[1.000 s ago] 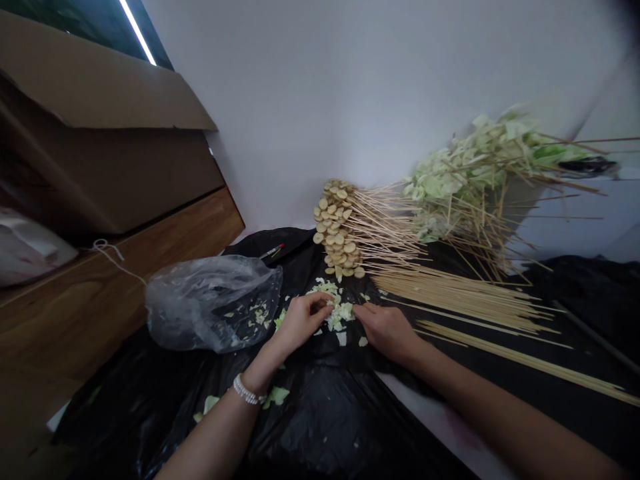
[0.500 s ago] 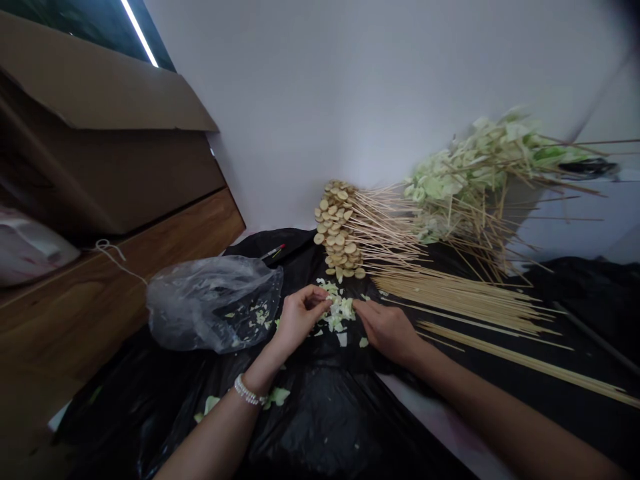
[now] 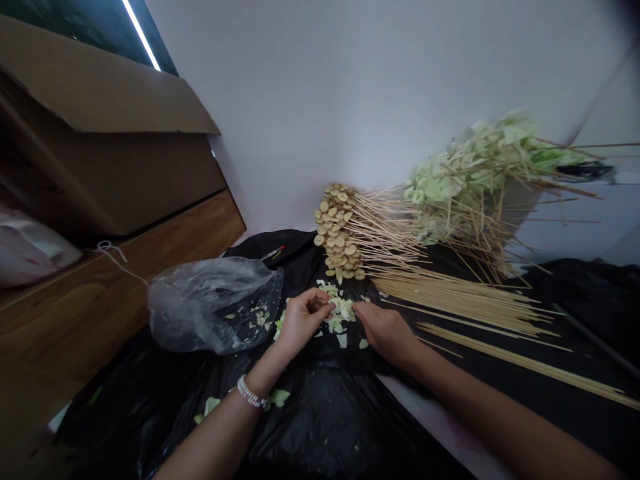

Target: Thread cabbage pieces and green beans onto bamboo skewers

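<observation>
Shredded cabbage pieces [image 3: 343,309] lie in a small heap on black plastic sheeting [image 3: 325,413], between my two hands. On the heap's left side, my left hand [image 3: 305,323] pinches at a piece of cabbage with thumb and forefinger, and a beaded bracelet circles that wrist. Opposite it, my right hand [image 3: 387,333] is closed, its fingertips touching the right edge of the cabbage; what they hold is hidden. Just behind the heap are stacked skewers tipped with potato-like round slices [image 3: 340,230]. Bare wooden skewers [image 3: 465,300] lie beyond my right hand.
A clear plastic bag [image 3: 200,307] with cabbage scraps is at left. Skewered cabbage leaves [image 3: 480,157] pile up against the white wall at back right. A cardboard box [image 3: 115,167] stands on a wooden surface [image 3: 200,227], and a pen [image 3: 273,253] lies behind the bag.
My left hand has shifted slightly right over the cabbage, its thumb and forefinger still close together. My right hand stays nearly in place.
</observation>
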